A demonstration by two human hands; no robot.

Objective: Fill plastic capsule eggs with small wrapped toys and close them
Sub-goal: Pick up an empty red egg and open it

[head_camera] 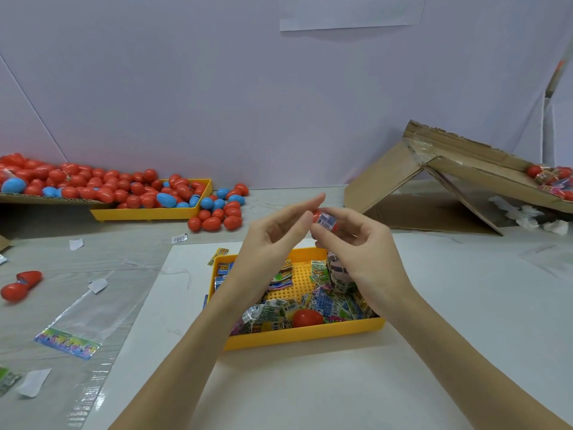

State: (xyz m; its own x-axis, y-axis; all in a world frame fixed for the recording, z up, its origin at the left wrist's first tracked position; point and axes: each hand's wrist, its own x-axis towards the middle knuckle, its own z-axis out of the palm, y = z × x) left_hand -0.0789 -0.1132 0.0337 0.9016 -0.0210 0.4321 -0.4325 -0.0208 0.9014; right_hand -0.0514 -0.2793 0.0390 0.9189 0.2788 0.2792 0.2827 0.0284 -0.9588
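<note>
A red capsule egg half (319, 217) with a small wrapped toy (327, 220) pushed into it sits in the fingers of my right hand (359, 246), raised above the yellow tray (297, 333). My left hand (273, 240) is beside it, fingers mostly straight, fingertips touching the egg. The tray holds several wrapped toys (279, 311) and one red egg piece (307, 318). Part of the held egg is hidden behind my fingers.
A second yellow tray (148, 214) and a cardboard sheet at the back left carry many red and blue eggs (102, 187). An open red egg (20, 285) lies at the left. Plastic bags (83, 321) lie front left. A cardboard chute (465, 178) with filled eggs stands right.
</note>
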